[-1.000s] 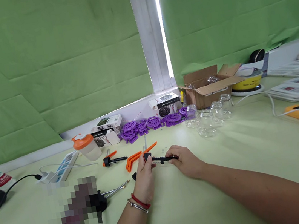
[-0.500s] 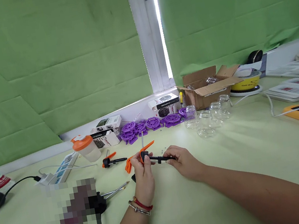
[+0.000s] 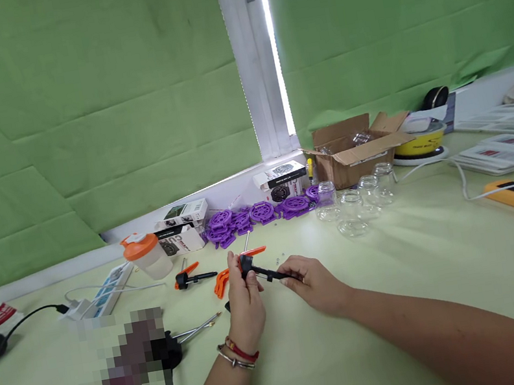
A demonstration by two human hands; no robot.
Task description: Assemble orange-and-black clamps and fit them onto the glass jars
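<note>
Gripping a black rod-like part (image 3: 269,275) by the thick end in the left hand (image 3: 246,302), pinching the thin end with the right hand (image 3: 315,283).

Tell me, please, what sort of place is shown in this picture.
Probably a small workshop: on the table, purple parts lie close together, glass jars stand by an open cardboard box, and the left hand and right hand hold a black part.
</note>
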